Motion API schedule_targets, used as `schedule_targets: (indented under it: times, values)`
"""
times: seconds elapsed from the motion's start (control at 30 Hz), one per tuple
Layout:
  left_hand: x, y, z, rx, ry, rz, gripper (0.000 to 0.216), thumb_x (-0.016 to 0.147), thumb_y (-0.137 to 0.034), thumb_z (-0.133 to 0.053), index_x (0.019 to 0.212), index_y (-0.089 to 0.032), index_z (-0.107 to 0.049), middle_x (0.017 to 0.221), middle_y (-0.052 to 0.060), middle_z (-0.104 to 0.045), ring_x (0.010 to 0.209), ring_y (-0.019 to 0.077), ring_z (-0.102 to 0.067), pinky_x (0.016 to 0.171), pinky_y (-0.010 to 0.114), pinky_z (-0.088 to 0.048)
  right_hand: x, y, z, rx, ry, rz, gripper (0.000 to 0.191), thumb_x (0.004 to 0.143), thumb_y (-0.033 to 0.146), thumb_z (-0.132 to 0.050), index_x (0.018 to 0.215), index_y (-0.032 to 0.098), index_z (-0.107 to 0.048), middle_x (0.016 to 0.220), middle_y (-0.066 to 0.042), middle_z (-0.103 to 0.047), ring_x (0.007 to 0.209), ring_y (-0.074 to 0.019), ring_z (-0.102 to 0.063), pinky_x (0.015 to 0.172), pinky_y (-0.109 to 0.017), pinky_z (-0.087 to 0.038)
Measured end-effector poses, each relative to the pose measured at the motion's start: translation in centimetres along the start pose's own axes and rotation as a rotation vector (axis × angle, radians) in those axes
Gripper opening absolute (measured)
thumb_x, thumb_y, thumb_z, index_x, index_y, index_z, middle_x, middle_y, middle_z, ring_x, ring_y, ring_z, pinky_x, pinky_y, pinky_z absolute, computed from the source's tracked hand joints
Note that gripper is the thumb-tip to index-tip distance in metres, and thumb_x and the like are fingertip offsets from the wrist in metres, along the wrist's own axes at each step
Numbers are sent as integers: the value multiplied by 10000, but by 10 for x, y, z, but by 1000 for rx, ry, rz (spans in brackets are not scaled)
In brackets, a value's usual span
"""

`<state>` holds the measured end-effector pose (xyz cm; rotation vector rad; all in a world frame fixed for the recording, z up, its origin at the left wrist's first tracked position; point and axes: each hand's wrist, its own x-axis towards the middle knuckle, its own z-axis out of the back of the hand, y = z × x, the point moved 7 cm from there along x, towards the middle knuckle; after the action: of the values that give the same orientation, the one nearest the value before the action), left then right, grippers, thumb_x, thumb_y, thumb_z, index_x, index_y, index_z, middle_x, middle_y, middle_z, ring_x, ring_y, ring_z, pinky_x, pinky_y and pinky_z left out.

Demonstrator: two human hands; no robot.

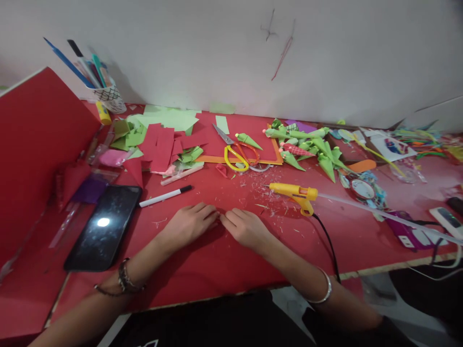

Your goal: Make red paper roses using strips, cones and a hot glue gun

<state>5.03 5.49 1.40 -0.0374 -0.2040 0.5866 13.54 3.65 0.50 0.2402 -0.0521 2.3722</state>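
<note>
My left hand point(190, 223) and my right hand point(246, 228) meet near the middle of the red table point(202, 274), fingertips almost touching. Both have curled, closed fingers; whatever is between them is too small or hidden to make out. A white marker with a black cap point(164, 196) lies just beyond my left hand. To the right of my right hand rests a yellow hot glue gun point(294, 192) with a long clear glue stick in its back. Scissors with yellow and orange handles point(233, 148) lie spread beyond my hands.
A black phone point(104, 229) lies at the left. Red paper pieces point(159, 147) and green scraps are heaped behind it. Several green paper cones point(318, 147) are piled at the back right. A patterned pen cup point(110, 96) stands by the wall. The glue gun's black cable point(328, 238) crosses the front edge.
</note>
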Motion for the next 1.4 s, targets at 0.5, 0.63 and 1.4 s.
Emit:
schedule_targets:
  times: [0.5,0.63,1.4]
  values:
    - [-10,10,-7,-207,-11,171,156,861,-260,-438,854,-174,-568,831,28,-603,771,161,-534,665,260,-434,-8,-1,2,40,-62,-23,234,886,150,-371,966,136,-591,777,-43,-582,725,-143,-484,650,-252,-397]
    - [-9,7,-8,-173,-16,144,178,860,-257,-437,794,-172,-578,782,24,-600,710,157,-521,618,255,-413,-8,-3,-4,124,-53,-90,207,882,176,-398,881,152,-604,773,-39,-574,731,-151,-470,683,-267,-394]
    - [-8,-5,-1,40,-6,110,151,840,-127,-424,820,-163,-569,738,25,-596,679,181,-476,608,302,-320,7,-25,-4,431,16,-367,72,809,142,-502,797,163,-570,806,-24,-543,771,-138,-489,701,-247,-392]
